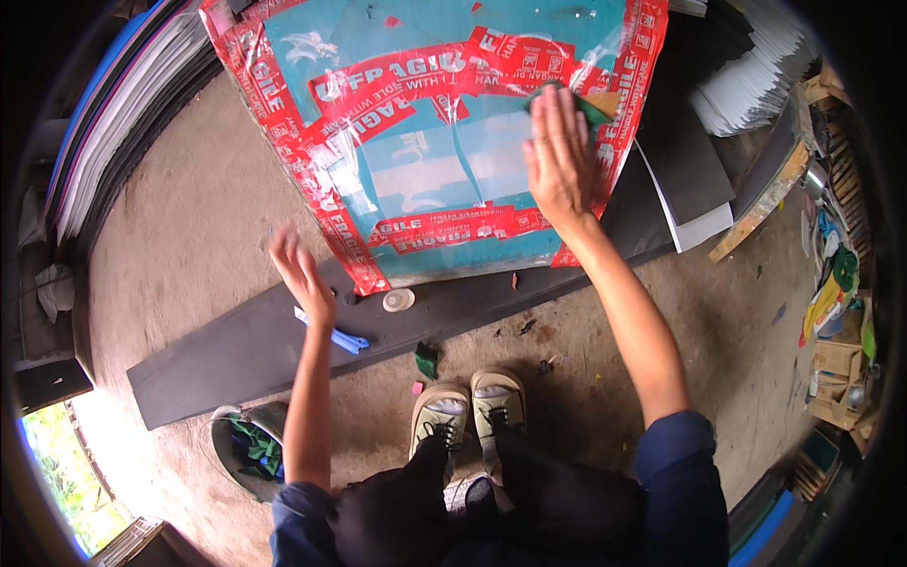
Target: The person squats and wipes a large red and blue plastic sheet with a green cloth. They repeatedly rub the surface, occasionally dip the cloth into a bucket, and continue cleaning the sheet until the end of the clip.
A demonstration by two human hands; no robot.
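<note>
A teal board (pixel 416 194), criss-crossed with red and white printed tape and shiny clear film, lies in front of me. My right hand (pixel 559 161) is laid flat on its right part, fingers stretched out. Beneath those fingers a dark green cloth (pixel 597 115) peeks out, pressed against the board. My left hand (pixel 304 276) hovers off the board's lower left corner, fingers apart and slightly blurred, holding nothing. Close below it, a blue-handled tool (pixel 350 341) rests on a long dark sheet (pixel 236 354), its exact kind unclear. A small round pale disc (pixel 399 300) sits near the board's lower edge.
By my left forearm stands a bucket (pixel 227 444) of green and blue cloth scraps. One green scrap (pixel 427 360) lies before my shoes (pixel 442 416). Stacked sheets line the left (pixel 142 99) and upper right (pixel 756 76). Wooden boxes (pixel 839 364) stand along the right side.
</note>
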